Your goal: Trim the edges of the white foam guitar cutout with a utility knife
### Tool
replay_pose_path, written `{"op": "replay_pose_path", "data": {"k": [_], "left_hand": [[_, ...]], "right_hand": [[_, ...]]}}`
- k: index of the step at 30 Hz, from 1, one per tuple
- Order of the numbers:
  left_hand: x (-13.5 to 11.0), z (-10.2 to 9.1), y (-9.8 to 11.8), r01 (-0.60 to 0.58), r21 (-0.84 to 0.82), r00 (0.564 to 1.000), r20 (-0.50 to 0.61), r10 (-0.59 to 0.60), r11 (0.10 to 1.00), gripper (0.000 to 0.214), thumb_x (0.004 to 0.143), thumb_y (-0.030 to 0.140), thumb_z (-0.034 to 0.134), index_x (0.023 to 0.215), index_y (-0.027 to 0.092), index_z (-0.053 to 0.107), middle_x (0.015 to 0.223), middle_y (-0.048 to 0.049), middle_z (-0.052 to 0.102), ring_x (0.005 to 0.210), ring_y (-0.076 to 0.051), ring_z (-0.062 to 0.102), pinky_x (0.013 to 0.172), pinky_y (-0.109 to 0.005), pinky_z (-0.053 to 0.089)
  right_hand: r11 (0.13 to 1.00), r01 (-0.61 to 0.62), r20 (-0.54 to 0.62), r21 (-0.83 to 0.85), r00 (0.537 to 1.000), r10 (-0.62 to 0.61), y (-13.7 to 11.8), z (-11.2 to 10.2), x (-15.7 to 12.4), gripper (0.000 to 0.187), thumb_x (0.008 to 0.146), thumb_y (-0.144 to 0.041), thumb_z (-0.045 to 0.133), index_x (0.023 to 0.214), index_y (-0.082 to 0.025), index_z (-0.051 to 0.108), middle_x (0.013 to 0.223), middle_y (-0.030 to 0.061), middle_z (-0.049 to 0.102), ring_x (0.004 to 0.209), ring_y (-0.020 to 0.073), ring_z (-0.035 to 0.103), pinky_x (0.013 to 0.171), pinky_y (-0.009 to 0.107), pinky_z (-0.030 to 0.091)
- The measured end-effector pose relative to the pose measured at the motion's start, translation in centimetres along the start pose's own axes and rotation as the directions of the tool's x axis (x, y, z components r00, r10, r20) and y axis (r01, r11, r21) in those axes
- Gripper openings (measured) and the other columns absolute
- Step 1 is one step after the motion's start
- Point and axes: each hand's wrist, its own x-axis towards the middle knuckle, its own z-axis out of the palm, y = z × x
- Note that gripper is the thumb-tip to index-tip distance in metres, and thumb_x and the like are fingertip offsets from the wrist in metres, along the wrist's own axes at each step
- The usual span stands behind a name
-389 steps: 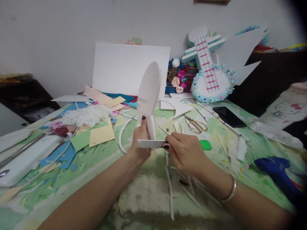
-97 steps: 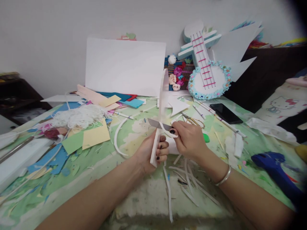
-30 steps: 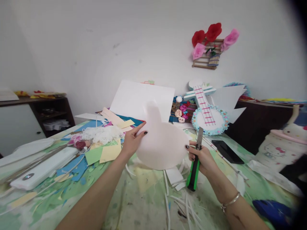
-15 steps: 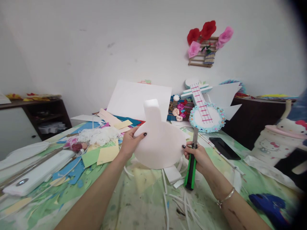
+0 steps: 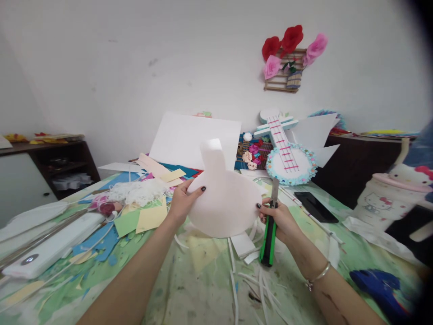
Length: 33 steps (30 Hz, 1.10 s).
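A white foam board cutout, a round body with a neck rising at its top, is held up above the table. My left hand grips its left edge, thumb on the near face. My right hand is closed round a green and black utility knife, its blade out and pointing up. The fingertips of that hand also touch the cutout's right edge. Below lie thin white offcut strips and a small white piece. Behind stands a finished banjo-like model with a blue decorated rim.
Coloured paper, a tangle of white string and a long white device lie at left. A large white board leans at the back. On the right are a phone, a cup and a blue tool.
The cutout's neck has tilted slightly to the left. Both hands keep their hold, and the view has shifted a little.
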Motion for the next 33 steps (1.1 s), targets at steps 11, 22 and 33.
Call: {"op": "replay_pose_path", "data": {"k": [11,22,33], "left_hand": [[0.08,0.04,-0.03,0.006,-0.032,1.0,0.0,-0.006,0.999,0.043,0.063,0.04,0.076,0.098,0.016,0.067,0.089,-0.006,0.071,0.072,-0.016,0.064,0.065,-0.025,0.051],[-0.02,0.07,0.07,-0.024,-0.011,1.0,-0.007,0.024,1.0,0.044,0.064,0.043,0.075,0.097,0.016,0.068,0.087,-0.0061,0.072,0.074,-0.018,0.065,0.064,-0.026,0.05],[-0.45,0.13,0.52,0.003,-0.031,0.999,0.036,-0.002,1.0,0.037,0.07,0.045,0.07,0.091,0.015,0.07,0.077,-0.0047,0.071,0.063,-0.013,0.061,0.055,-0.021,0.044]], "right_hand": [[1.0,0.007,0.006,-0.004,1.0,-0.007,-0.08,0.02,-0.04,0.033,0.049,-0.018,0.08,0.071,-0.017,0.054,0.046,-0.0042,0.054,0.044,0.0082,0.05,0.042,0.019,0.04],[1.0,0.004,-0.025,0.007,1.0,-0.003,-0.29,0.15,-0.27,0.032,0.052,-0.015,0.079,0.074,-0.017,0.056,0.048,-0.0043,0.054,0.044,0.0092,0.052,0.041,0.019,0.041],[0.998,0.049,-0.089,0.04,0.995,-0.045,-0.58,0.2,-0.22,0.038,0.05,-0.012,0.081,0.076,-0.018,0.054,0.055,-0.0037,0.058,0.05,0.0116,0.06,0.044,0.019,0.046]]}}
